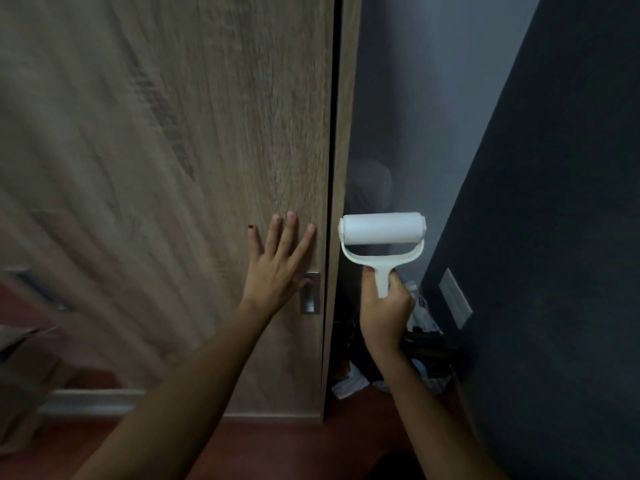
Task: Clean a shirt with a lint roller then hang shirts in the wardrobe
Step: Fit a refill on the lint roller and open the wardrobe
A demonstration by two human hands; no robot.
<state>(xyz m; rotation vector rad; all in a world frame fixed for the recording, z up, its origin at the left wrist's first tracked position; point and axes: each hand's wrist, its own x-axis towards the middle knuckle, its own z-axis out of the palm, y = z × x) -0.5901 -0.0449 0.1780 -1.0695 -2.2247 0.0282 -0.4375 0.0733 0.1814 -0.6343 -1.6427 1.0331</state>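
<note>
A wood-grain wardrobe door (173, 150) fills the left and middle of the view. My left hand (280, 268) lies flat on it with fingers spread, its thumb at the recessed metal handle (311, 299) near the door's right edge. My right hand (384, 306) grips the handle of a white lint roller (382, 233), roll upward, held in front of the dark gap to the right of the door. No shirt is plainly visible.
A dark wall (554, 237) with a pale switch plate (455, 297) closes in the right side. Low in the gap lie dim bags and cloth items (426, 341). Reddish floor (277, 445) runs below, with cardboard boxes (24, 358) at the far left.
</note>
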